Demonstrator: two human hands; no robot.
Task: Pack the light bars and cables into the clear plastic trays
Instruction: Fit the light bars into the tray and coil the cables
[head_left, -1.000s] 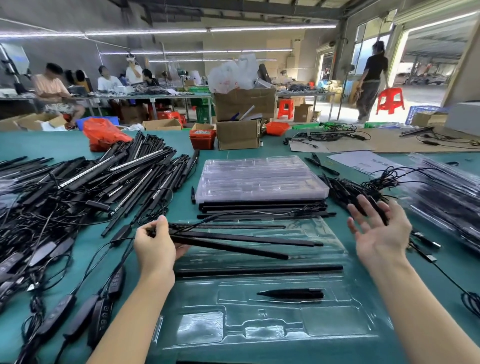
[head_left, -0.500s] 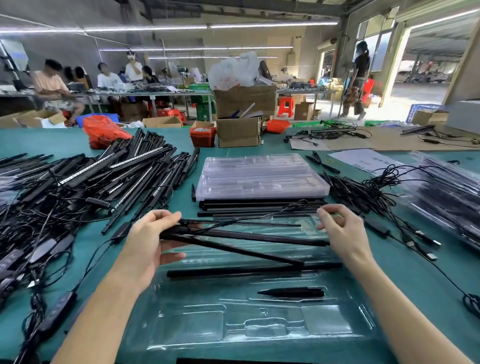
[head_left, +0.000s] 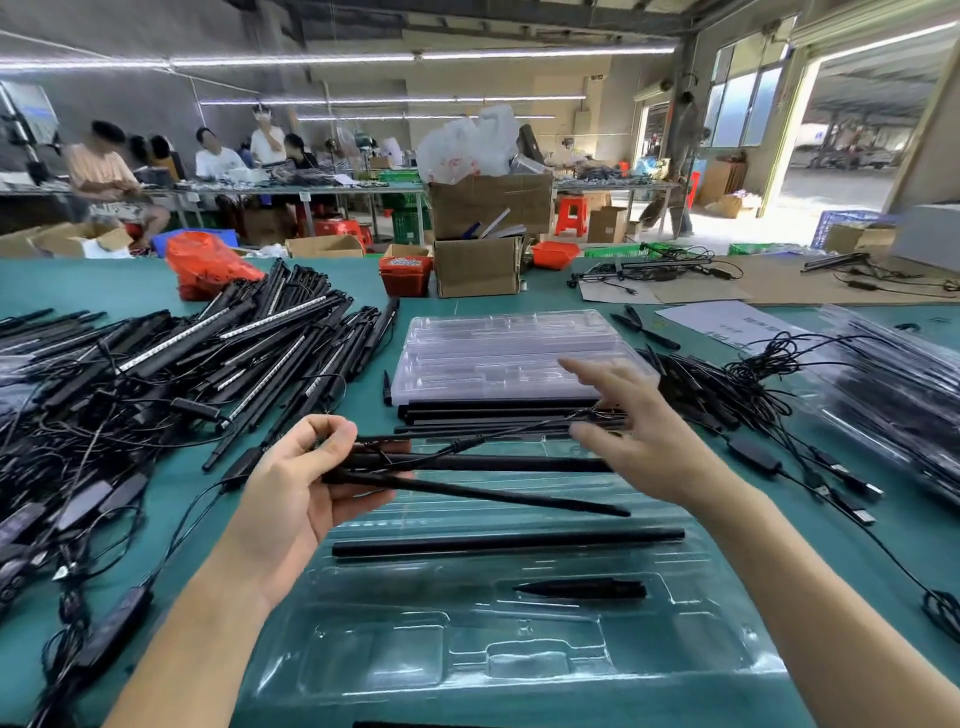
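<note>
Left hand (head_left: 291, 493) fingers grip two light bars (head_left: 483, 478) with a cable above an open clear tray (head_left: 519, 649) near the tabletop (head_left: 78, 286) front edge; right hand (head_left: 639, 441) hovers beside them, fingers spread, holding nothing; no legible writing

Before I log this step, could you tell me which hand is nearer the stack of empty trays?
Right. The right hand hovers at the stack's near edge; the left hand sits nearer the person, holding bars.
</note>
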